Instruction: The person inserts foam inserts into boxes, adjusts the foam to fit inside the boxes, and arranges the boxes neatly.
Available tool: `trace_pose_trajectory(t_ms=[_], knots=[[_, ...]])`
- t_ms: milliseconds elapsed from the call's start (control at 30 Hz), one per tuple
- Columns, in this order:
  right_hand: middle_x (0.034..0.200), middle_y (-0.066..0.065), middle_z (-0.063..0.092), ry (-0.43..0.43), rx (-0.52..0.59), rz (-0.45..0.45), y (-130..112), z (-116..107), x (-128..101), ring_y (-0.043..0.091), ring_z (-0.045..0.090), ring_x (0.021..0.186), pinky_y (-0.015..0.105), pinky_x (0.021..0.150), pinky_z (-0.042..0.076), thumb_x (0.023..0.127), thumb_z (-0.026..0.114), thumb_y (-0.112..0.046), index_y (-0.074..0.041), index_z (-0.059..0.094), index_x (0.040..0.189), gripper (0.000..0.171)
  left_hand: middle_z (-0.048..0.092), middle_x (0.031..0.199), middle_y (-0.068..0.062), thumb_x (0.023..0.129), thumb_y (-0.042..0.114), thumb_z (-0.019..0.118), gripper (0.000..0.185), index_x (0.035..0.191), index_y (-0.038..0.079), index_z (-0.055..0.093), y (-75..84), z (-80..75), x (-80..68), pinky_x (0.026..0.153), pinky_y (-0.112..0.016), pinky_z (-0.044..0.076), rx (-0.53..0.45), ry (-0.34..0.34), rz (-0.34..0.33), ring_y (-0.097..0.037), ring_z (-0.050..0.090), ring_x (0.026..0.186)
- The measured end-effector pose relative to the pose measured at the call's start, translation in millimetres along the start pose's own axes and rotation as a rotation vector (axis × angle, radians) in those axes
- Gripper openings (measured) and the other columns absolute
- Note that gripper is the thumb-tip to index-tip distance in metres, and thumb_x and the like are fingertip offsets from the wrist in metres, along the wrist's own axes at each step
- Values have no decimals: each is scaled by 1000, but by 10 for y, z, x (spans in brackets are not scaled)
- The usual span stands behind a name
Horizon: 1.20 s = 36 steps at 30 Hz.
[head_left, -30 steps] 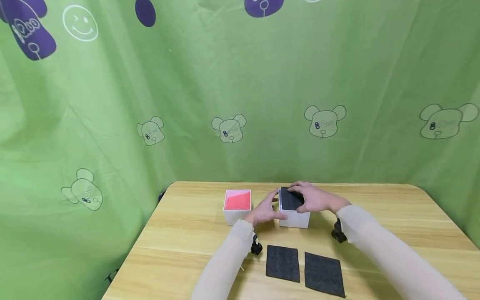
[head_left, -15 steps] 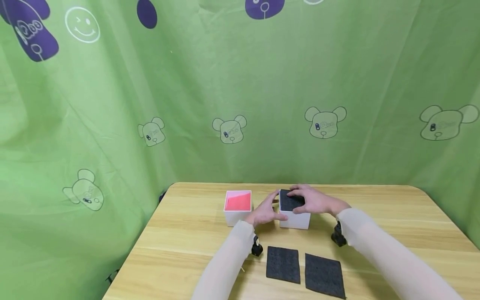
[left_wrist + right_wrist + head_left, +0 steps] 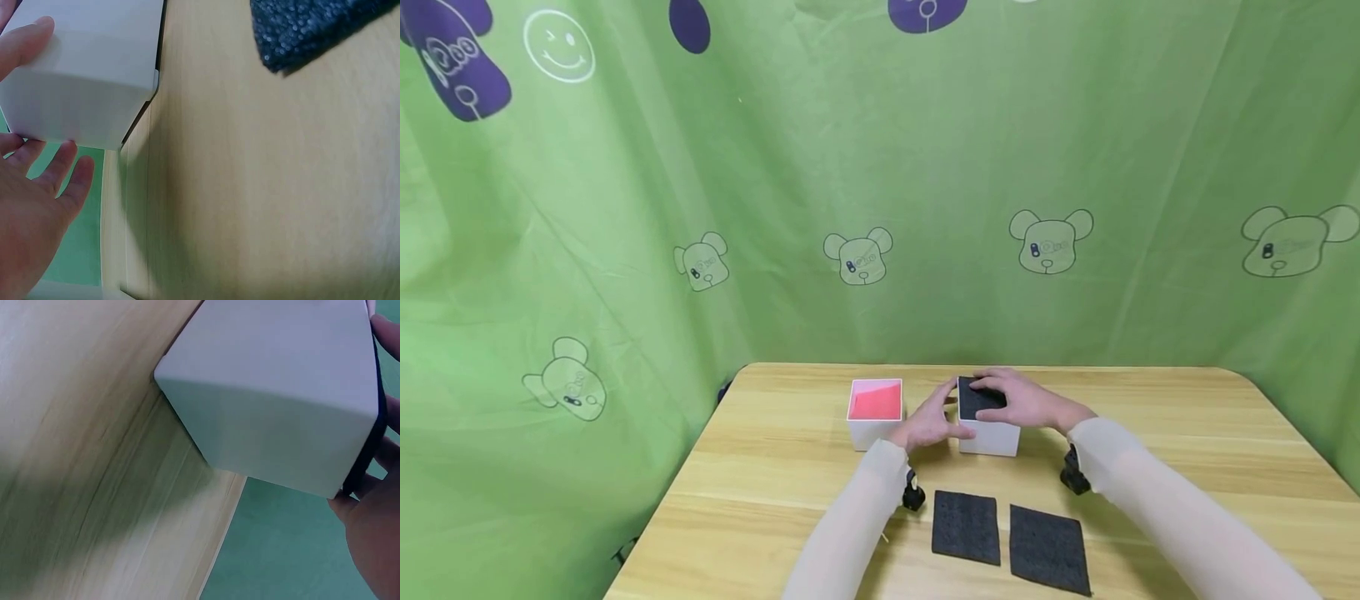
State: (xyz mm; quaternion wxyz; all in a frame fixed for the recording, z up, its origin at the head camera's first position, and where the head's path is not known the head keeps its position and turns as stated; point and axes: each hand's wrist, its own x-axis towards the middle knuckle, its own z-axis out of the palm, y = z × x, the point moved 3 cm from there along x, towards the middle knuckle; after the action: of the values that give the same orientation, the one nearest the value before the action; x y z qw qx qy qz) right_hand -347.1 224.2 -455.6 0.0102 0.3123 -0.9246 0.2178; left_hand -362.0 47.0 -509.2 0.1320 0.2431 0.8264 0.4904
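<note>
A white box (image 3: pixel 992 440) stands toward the back of the wooden table, a black foam sheet (image 3: pixel 972 403) lying across its top. My left hand (image 3: pixel 927 423) holds the box's left side; in the left wrist view its thumb (image 3: pixel 28 47) lies on one white face and the other fingers reach along another side. My right hand (image 3: pixel 1026 398) arches over the top from the right, fingers spread, fingertips pressing on the foam sheet. From the right wrist, the foam shows as a dark strip (image 3: pixel 365 456) along the box's top edge, with the fingers right beside it.
To the left stands a second white box (image 3: pixel 870 433) with a red-pink sheet (image 3: pixel 878 403) inside. Two more black foam sheets (image 3: pixel 966 527) (image 3: pixel 1048 548) lie flat on the table (image 3: pixel 760 475) nearer to me. A green printed curtain (image 3: pixel 955 317) hangs behind and at the sides.
The foam sheet has sunk from standing above the rim to lying level with the box top. My right hand has pressed down and shifted slightly left; the left hand stays on the box.
</note>
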Motion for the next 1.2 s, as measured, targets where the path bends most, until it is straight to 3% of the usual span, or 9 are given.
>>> trace_pose_trajectory(t_ms=[233,533,833,1200], knots=[[141,20,42,26,-36,-39,-29,22,23,40,37,128,57,100,34,88,62,-47,-3,52,134,64,24,153,-2,74,18,82,103,152,12,15,16,-6,-2,101,-30,38,8,3,20,-19,39,130],[140,19,45,37,-79,-48,-94,18,32,41,39,125,56,97,37,90,61,-43,-2,52,134,61,26,152,-1,73,16,82,103,152,17,17,43,-17,-10,102,-32,38,-16,1,14,-23,38,131],[139,15,47,36,-101,-48,-88,66,48,43,39,126,61,101,30,91,56,-49,-5,53,134,62,25,153,0,74,19,82,102,152,17,18,16,-14,-8,101,-33,38,-8,3,5,-22,38,130],[139,14,48,29,-67,-25,-38,84,30,44,34,129,64,101,27,91,57,-48,-6,54,134,60,25,152,-1,74,19,82,101,152,16,18,26,-13,-21,100,-31,40,2,0,15,-22,39,130]])
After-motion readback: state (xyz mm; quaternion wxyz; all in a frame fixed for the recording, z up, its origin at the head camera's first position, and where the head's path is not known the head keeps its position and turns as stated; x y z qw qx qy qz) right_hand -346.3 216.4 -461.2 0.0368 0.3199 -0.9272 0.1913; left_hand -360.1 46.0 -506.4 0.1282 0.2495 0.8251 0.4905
